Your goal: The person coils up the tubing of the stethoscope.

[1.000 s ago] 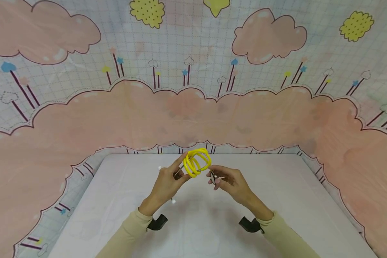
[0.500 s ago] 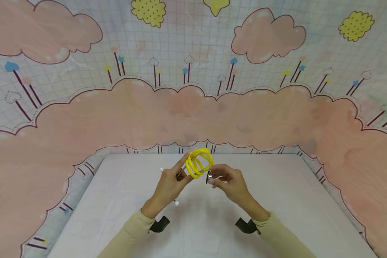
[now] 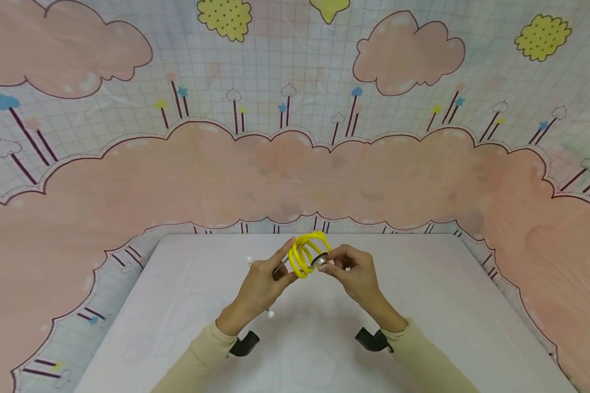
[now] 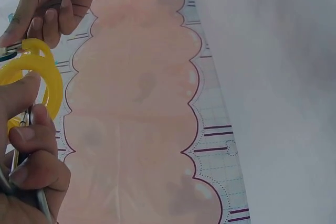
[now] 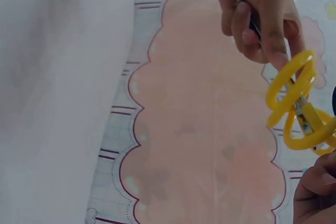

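Note:
Above the table, both hands hold a stethoscope with its yellow tubing [image 3: 292,262] wound into a coil. My left hand [image 3: 255,284] grips the metal ear tubes [image 4: 44,203] and the near end of the coil; white ear tips [image 3: 271,314] stick out past the hand. Between thumb and fingers, my right hand [image 3: 359,274] pinches the round metal chest piece [image 3: 319,261], held at the coil's right end. The right wrist view shows the loops of yellow tubing [image 5: 283,85] around a metal stem [image 5: 302,116].
A white table [image 3: 423,305] lies below the hands. Patterned cloth with pink clouds [image 3: 408,54] hangs behind and around it. Each wrist carries a black mount [image 3: 245,344].
The chest piece has moved from beside the coil to against its right end, turning as it went. Both hands have come slightly closer together, with the coil shifting a little right.

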Demonstrator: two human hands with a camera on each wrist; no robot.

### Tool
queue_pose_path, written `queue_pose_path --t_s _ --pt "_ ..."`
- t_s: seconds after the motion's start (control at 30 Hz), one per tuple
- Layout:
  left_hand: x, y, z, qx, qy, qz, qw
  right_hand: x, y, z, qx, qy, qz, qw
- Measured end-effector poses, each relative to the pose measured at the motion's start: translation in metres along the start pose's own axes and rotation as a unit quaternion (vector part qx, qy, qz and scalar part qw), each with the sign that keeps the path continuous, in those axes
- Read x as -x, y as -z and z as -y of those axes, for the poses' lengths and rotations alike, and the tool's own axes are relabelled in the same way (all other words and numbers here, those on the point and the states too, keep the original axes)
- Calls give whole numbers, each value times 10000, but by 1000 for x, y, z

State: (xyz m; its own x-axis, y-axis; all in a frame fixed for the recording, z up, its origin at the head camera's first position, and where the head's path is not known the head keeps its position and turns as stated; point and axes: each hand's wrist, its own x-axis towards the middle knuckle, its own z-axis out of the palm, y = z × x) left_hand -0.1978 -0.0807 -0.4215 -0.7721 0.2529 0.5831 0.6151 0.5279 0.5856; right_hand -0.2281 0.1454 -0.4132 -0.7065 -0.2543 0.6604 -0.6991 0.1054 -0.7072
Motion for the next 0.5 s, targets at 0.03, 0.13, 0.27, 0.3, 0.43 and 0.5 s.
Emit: queue_pose_path --t_s 0.03,0.13,0.27,0.3,0.43,0.5 --pt "-1 -1 0 -20 -31 13 10000 -1 2 -1 26 -119 18 9999" --pt "-2 -6 2 -108 -75 50 9999 -6 8 -1 -53 -442 192 9988" --pt "-4 -10 5 -220 -96 148 9996 -12 17 -8 -65 -831 711 9940" --pt "-4 -11 5 -256 -93 176 9995 -13 19 -12 -64 -883 831 9926" --pt "-5 -13 4 -507 -73 287 9983 -16 22 -17 -154 -995 1056 9893" --pt "-5 -14 4 -652 -90 292 9974 -17 23 -17 -170 -1087 1061 9883"
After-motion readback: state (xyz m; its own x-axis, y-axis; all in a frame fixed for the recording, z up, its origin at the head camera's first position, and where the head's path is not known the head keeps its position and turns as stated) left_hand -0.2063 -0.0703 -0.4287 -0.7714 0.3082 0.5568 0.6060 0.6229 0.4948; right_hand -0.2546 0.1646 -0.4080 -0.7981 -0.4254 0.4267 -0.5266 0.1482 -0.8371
